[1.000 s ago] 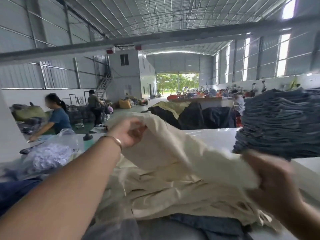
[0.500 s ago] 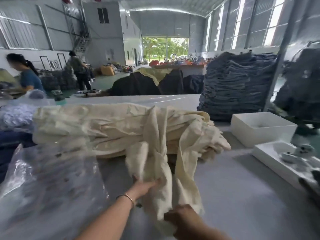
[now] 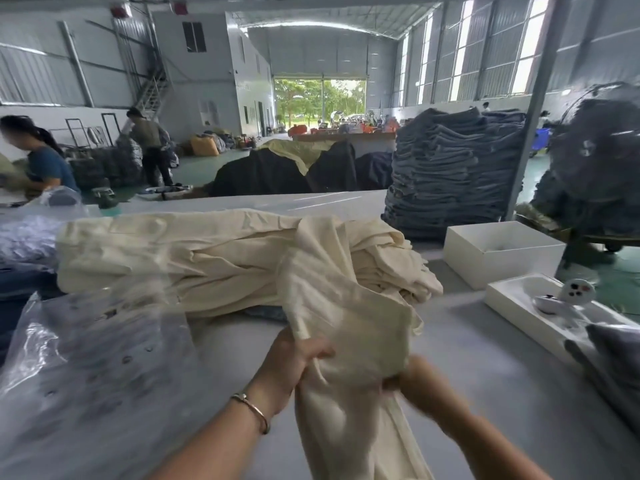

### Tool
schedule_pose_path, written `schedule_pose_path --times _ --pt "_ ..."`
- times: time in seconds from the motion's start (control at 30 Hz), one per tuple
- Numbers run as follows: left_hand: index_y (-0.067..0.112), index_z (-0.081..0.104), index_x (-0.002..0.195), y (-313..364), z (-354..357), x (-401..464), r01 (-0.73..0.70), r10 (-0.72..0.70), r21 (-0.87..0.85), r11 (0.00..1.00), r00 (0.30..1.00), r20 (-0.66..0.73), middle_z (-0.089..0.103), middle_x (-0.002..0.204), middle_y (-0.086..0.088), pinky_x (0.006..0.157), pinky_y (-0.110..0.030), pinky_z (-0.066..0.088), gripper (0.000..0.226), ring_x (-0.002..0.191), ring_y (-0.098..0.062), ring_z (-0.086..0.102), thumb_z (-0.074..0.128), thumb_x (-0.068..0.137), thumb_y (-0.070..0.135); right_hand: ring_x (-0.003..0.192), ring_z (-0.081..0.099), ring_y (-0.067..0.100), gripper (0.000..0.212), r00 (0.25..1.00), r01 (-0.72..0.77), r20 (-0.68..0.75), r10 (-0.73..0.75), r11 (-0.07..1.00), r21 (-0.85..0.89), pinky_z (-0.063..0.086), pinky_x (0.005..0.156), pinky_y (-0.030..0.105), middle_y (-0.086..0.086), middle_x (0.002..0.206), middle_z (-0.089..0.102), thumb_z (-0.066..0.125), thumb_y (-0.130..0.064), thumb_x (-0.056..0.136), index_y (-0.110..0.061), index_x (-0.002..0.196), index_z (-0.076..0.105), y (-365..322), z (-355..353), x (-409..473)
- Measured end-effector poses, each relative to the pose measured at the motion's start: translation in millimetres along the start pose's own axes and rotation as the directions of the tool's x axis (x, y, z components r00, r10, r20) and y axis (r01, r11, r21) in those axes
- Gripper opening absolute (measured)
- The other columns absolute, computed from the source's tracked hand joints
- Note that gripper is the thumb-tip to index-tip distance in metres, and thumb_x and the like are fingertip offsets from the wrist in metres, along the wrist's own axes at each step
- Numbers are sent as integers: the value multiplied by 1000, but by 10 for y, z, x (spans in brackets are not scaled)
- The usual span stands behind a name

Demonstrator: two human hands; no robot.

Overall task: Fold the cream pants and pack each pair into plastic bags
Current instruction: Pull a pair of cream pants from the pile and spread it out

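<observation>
Table (image 3: pixel 485 393), pile (image 3: pixel 207 258) across the far side, bags (image 3: pixel 86 375) left. Pants (image 3: pixel 346 327) trailing from pile toward the body, long axis near-far. Left hand (image 3: pixel 294 362) and right hand (image 3: pixel 420 386) level, both clutching pants.

Grey metal warehouse walls (image 3: pixel 311 53), tall windows (image 3: pixel 460 50), open doorway (image 3: pixel 320 98), green floor (image 3: pixel 194 164)

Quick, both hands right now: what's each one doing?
Left hand: grips the cream pants.
Right hand: blurred, but grips the same cream pants.
</observation>
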State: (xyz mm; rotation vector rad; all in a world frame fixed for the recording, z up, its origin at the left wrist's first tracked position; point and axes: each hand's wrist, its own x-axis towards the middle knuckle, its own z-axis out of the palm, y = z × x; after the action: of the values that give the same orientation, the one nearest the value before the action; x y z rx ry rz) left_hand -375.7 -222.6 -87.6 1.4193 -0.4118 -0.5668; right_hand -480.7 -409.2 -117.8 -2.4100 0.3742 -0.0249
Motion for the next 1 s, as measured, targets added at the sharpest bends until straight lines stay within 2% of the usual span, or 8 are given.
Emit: schedule_pose_path --times 0.07,0.2,0.37,0.53,0.7,0.87,0.93,1.0 --pt "17 74 87 35 -1 -233 -148 156 315 938 988 -1 75 85 -2 70 -31 57 25 81 -16 70 68 63 16 92 62 22 19 917 58 -383 112 913 405 48 72 28 5 101 66 63 -20 83 -14 102 65 -294 -211 -38" --pt "45 56 115 -23 -145 -687 -264 226 506 821 964 136 68 104 25 84 -22 53 58 97 7 62 68 66 16 72 62 17 49 999 50 -42 -30 358 933 45 63 27 6 85 67 46 -55 90 -16 110 67 -878 -215 -211" --pt "26 42 128 -103 -443 -1070 -254 125 457 852 948 294 57 121 11 85 -8 43 70 110 14 53 67 64 15 87 67 1 32 966 177 61 -252 811 557 54 71 16 -5 94 71 81 -26 73 -28 101 67 -1300 328 -505" --pt "7 22 144 -23 -930 -1364 -75 -161 445 892 869 468 46 137 -1 99 -21 41 82 124 0 49 65 75 -1 71 65 7 19 929 191 181 -323 836 514 54 69 23 -7 73 68 74 -5 66 -19 78 69 -1533 492 -777" --pt "30 66 105 84 -1250 -1675 39 -443 740 672 822 358 71 92 19 74 -6 47 23 85 11 64 69 83 35 56 58 2 25 731 160 630 -263 963 217 48 56 15 -10 63 65 69 13 67 3 90 71 -1602 331 -943" --pt "25 49 130 210 -1313 -1448 138 -163 658 741 986 -24 57 124 7 91 -25 48 83 115 -9 55 85 60 52 78 54 16 32 844 273 523 -120 935 -226 43 59 23 3 87 60 68 4 72 -4 104 66 -1667 172 -870" --pt "40 17 148 221 -1195 -1353 46 -122 545 837 987 105 36 141 13 100 -23 43 111 132 -5 37 88 63 36 79 52 15 33 844 329 513 -156 906 -266 43 63 24 3 88 59 64 8 73 -4 104 65 -1681 65 -842" --pt "49 24 144 310 -999 -1313 -63 -88 529 846 963 255 41 140 21 93 -21 49 107 127 0 43 87 60 26 80 51 14 34 839 379 510 -188 875 -302 45 69 26 5 90 61 63 10 72 -1 104 64 -1696 -48 -800"
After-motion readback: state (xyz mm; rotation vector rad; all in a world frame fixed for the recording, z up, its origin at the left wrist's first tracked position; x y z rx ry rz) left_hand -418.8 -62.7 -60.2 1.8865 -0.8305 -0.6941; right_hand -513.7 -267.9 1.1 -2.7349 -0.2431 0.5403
